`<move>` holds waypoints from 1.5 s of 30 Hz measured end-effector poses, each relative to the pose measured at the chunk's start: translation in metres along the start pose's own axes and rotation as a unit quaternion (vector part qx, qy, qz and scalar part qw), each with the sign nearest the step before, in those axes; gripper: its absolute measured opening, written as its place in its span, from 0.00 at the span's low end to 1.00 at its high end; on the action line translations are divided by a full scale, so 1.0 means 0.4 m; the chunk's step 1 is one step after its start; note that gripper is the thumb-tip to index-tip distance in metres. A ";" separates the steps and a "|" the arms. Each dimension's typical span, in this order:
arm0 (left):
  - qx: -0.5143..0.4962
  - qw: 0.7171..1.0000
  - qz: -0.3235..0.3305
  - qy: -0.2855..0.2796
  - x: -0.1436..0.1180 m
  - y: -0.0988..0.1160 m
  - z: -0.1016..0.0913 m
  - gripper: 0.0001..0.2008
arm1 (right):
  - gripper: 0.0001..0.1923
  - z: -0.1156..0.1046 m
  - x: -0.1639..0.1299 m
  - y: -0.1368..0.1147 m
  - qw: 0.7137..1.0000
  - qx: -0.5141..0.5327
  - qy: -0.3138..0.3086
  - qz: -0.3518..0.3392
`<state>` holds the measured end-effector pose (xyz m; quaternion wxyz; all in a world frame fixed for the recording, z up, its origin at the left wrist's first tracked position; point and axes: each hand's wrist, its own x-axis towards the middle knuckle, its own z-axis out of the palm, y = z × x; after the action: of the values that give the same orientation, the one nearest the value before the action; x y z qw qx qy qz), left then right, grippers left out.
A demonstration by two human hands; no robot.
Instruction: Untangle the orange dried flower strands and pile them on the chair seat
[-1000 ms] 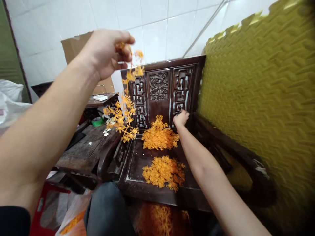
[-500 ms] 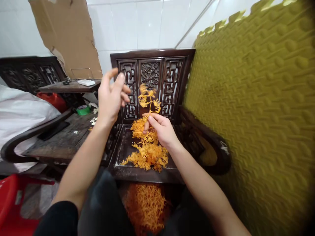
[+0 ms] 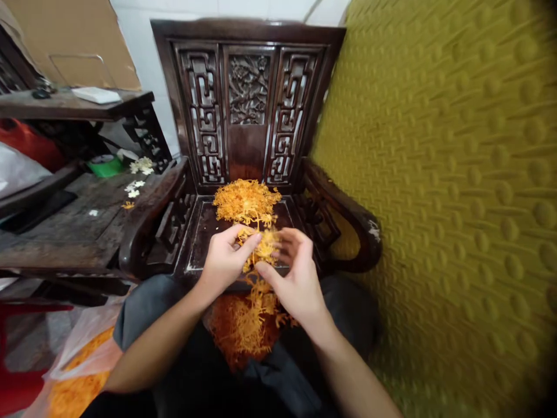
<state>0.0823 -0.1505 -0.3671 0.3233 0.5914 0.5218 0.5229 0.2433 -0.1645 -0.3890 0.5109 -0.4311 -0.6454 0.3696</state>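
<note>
My left hand [image 3: 226,252] pinches an orange branching sprig [image 3: 265,247] between thumb and fingers, over the front of the dark wooden chair seat [image 3: 198,247]. Close beside the sprig, on its right, my right hand [image 3: 298,276] has its thumb and fingers apart, partly blurred by motion. Whether those fingers touch the sprig is hard to see. Farther back on the seat lies a heap of similar orange sprigs [image 3: 246,197]. Below the hands, more tangled orange pieces [image 3: 243,331] sit between my knees, with some strands hanging above them.
Chair armrests [image 3: 365,238] curve on both sides. A textured yellow-green foam mat [image 3: 439,174] stands along the right. At left, a wooden bench [image 3: 65,232] holds green tape [image 3: 105,166] and small white flowers [image 3: 141,165]. A plastic bag [image 3: 82,377] of orange pieces is lower left.
My left hand has come down from its raised position to the sprig. My right hand has lowered and its fingers have spread. The view has tilted down, showing the bag at lower left.
</note>
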 end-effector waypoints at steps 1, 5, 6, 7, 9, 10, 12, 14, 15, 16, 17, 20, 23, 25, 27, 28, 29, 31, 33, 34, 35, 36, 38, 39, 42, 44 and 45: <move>-0.002 1.000 -0.007 0.002 -0.022 -0.005 0.011 0.10 | 0.45 0.005 -0.015 0.008 0.999 -0.010 0.042 -0.013; 0.020 0.999 -0.016 -0.024 -0.102 -0.020 0.047 0.11 | 0.48 0.031 -0.057 0.024 0.994 -0.069 0.079 -0.022; 0.028 0.999 -0.023 -0.031 -0.119 -0.025 0.054 0.11 | 0.42 0.035 -0.063 0.028 0.994 -0.072 0.081 -0.018; 0.030 0.998 -0.034 -0.033 -0.135 -0.030 0.060 0.12 | 0.34 0.039 -0.068 0.032 0.994 -0.069 0.087 -0.014; 0.014 0.997 -0.060 -0.036 -0.163 -0.043 0.072 0.11 | 0.17 0.044 -0.077 0.044 0.992 -0.057 0.109 -0.003; -0.009 0.996 -0.074 -0.039 -0.176 -0.051 0.078 0.11 | 0.11 0.048 -0.081 0.051 0.991 -0.051 0.121 0.004; -0.087 0.989 -0.109 -0.046 -0.199 -0.068 0.093 0.13 | 0.11 0.055 -0.088 0.063 0.990 -0.033 0.133 0.026; -0.200 0.965 -0.154 -0.068 -0.216 -0.084 0.105 0.17 | 0.14 0.057 -0.091 0.076 0.990 -0.008 0.128 0.051; -0.258 0.946 -0.180 -0.083 -0.222 -0.090 0.107 0.19 | 0.14 0.053 -0.090 0.084 0.990 0.001 0.124 0.064; -0.309 0.923 -0.206 -0.096 -0.228 -0.095 0.105 0.21 | 0.15 0.045 -0.085 0.094 0.989 0.007 0.125 0.076; -0.350 0.902 -0.232 -0.101 -0.232 -0.100 0.098 0.21 | 0.16 0.030 -0.079 0.105 0.987 0.015 0.136 0.088; -0.401 0.866 -0.291 -0.075 -0.236 -0.109 0.048 0.21 | 0.19 -0.038 -0.046 0.141 0.963 0.087 0.232 0.110; -0.403 0.861 -0.298 -0.090 -0.228 -0.117 -0.006 0.18 | 0.19 -0.088 -0.019 0.157 0.942 0.208 0.229 0.129; -0.391 0.868 -0.282 -0.120 -0.214 -0.120 -0.022 0.16 | 0.20 -0.087 -0.014 0.150 0.941 0.264 0.129 0.169; -0.366 0.883 -0.260 -0.133 -0.195 -0.122 -0.023 0.15 | 0.25 -0.064 -0.017 0.136 0.928 0.305 0.053 0.207; -0.351 0.892 -0.252 -0.135 -0.186 -0.122 -0.021 0.15 | 0.24 -0.049 -0.019 0.130 0.918 0.328 0.039 0.220; -0.338 0.898 -0.247 -0.135 -0.177 -0.123 -0.018 0.16 | 0.22 -0.035 -0.021 0.126 0.906 0.354 0.033 0.231; -0.317 0.907 -0.242 -0.135 -0.163 -0.128 -0.012 0.16 | 0.19 -0.015 -0.022 0.124 0.876 0.410 0.021 0.251; -0.300 0.912 -0.239 -0.143 -0.156 -0.137 -0.009 0.17 | 0.18 -0.006 -0.020 0.132 0.846 0.457 -0.006 0.274; -0.293 0.914 -0.238 -0.148 -0.154 -0.143 -0.008 0.17 | 0.17 -0.005 -0.019 0.139 0.833 0.472 -0.022 0.286; -0.287 0.916 -0.238 -0.150 -0.153 -0.150 -0.006 0.17 | 0.15 -0.003 -0.018 0.148 0.823 0.483 -0.036 0.296; -0.283 0.916 -0.240 -0.150 -0.154 -0.157 -0.004 0.18 | 0.13 -0.002 -0.017 0.159 0.816 0.489 -0.046 0.306; -0.284 0.914 -0.252 -0.145 -0.156 -0.170 -0.001 0.18 | 0.09 0.003 -0.015 0.183 0.805 0.495 -0.051 0.324; -0.286 0.911 -0.259 -0.143 -0.158 -0.177 0.001 0.17 | 0.08 0.006 -0.015 0.194 0.799 0.498 -0.045 0.334; -0.289 0.907 -0.270 -0.144 -0.164 -0.197 0.004 0.17 | 0.13 0.017 -0.012 0.219 0.772 0.514 -0.013 0.375; -0.277 0.911 -0.270 -0.143 -0.167 -0.208 0.004 0.17 | 0.17 0.023 -0.009 0.223 0.766 0.516 -0.003 0.384; -0.267 0.914 -0.269 -0.141 -0.168 -0.213 0.003 0.18 | 0.20 0.026 -0.007 0.221 0.772 0.510 -0.004 0.380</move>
<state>0.0657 -0.1936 -0.4653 0.6682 0.3875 0.4509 0.4472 0.2493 -0.1360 -0.4733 0.4710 -0.3160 -0.1481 0.8102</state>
